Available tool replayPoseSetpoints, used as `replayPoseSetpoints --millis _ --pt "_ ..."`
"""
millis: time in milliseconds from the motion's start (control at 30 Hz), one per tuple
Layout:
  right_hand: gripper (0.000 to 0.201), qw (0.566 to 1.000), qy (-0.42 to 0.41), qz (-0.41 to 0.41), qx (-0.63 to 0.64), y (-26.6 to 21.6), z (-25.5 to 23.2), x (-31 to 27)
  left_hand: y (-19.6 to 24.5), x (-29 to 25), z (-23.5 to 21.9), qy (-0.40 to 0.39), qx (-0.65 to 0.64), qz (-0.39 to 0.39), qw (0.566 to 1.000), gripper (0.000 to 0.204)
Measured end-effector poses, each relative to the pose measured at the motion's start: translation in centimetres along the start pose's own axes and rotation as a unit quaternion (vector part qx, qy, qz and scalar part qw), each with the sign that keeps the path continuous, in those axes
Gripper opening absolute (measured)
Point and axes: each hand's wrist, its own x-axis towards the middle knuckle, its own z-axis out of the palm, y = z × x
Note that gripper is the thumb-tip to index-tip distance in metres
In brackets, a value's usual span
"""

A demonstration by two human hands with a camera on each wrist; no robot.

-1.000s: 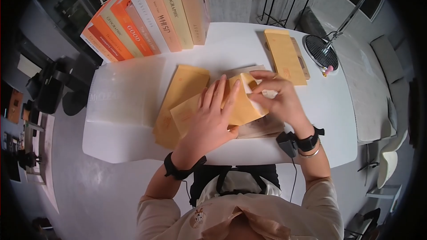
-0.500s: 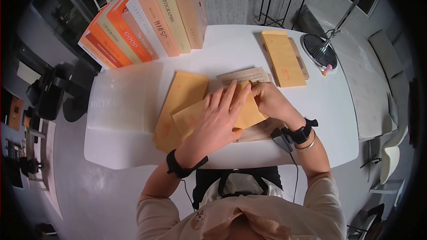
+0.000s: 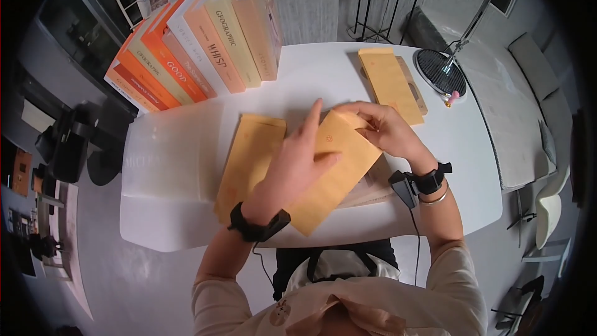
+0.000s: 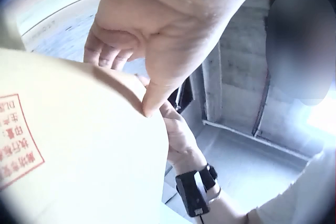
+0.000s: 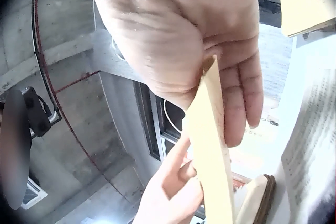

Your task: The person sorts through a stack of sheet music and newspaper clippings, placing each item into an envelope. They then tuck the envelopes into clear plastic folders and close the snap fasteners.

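A yellow paper envelope (image 3: 342, 165) is tilted up over the desk, its long side running from lower left to upper right. My right hand (image 3: 388, 129) pinches its upper right end; in the right wrist view the envelope (image 5: 210, 145) stands edge-on between thumb and fingers. Over the envelope's left side is my left hand (image 3: 293, 165), blurred, with fingers extended and thumb apart. The left wrist view shows that thumb near the edge of the envelope (image 4: 94, 140), which bears a red printed box. Another yellow envelope (image 3: 252, 152) lies flat to the left, partly covered by the left forearm.
Beneath the raised envelope lie brownish printed papers (image 3: 373, 190). A translucent sleeve (image 3: 168, 155) covers the desk's left part, below a row of upright books (image 3: 199, 43). More yellow envelopes (image 3: 388, 84) lie at back right, beside the round black lamp base (image 3: 438, 68).
The envelope has swung from lying slanted under my left hand to being tilted up, its near end toward the desk's front edge. My left hand has loosened from it; the right keeps its end.
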Motion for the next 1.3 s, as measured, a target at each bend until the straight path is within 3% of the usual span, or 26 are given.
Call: replayPoseSetpoints --millis 33,67,167,267,367,467,567,667,767,867,1067,1167,1300 --pt "0.039 1.0 -0.011 0.028 -0.001 -1.0 0.0 -0.1 -0.6 0.7 -0.1 -0.018 -0.057 -0.063 0.996 0.08" --pt "0.035 1.0 0.01 0.028 0.008 -1.0 0.3 0.0 -1.9 1.5 -0.1 -0.022 -0.077 -0.053 0.995 0.058" --pt "0.027 0.994 0.078 0.032 0.064 -0.2 0.6 0.1 -5.1 3.1 1.3 -0.052 -0.319 -0.028 0.946 0.038" --pt "0.033 0.973 0.118 0.08 0.183 2.0 0.6 0.1 -5.4 3.0 2.3 -0.009 -0.407 -0.075 0.91 0.026" --pt "0.024 0.965 0.114 0.101 0.215 3.7 1.4 0.0 -6.4 3.0 3.4 0.008 -0.469 -0.077 0.88 0.025" --pt "0.012 0.976 0.107 0.096 0.166 5.3 2.4 0.3 -7.2 3.1 3.7 -0.009 -0.486 -0.074 0.871 0.026" --pt "0.008 0.979 0.151 0.072 0.118 5.8 3.5 0.7 -6.9 2.7 3.6 0.001 -0.505 -0.08 0.859 0.018" --pt "0.007 0.988 0.149 0.026 0.022 4.9 4.4 0.7 -8.9 3.1 4.3 0.037 -0.425 -0.11 0.897 0.017" --pt "0.008 0.991 0.094 0.079 -0.044 2.9 4.3 1.1 -8.7 3.0 5.0 0.066 -0.355 -0.106 0.927 0.023" --pt "0.019 0.972 0.051 0.019 -0.23 3.7 4.3 2.2 -8.8 2.8 5.9 0.069 -0.302 -0.044 0.95 0.023" --pt "0.024 0.984 0.0 0.066 -0.165 3.8 1.9 1.1 -8.5 2.6 4.4 0.092 -0.285 -0.062 0.952 0.023" --pt "0.024 0.986 0.018 0.164 -0.001 4.2 1.4 -0.5 -8.5 2.6 4.3 0.069 -0.279 -0.062 0.956 0.021" --pt "0.021 0.988 0.027 0.144 0.042 4.3 1.2 -1.4 -8.9 2.9 4.9 0.088 -0.24 -0.041 0.966 0.024"
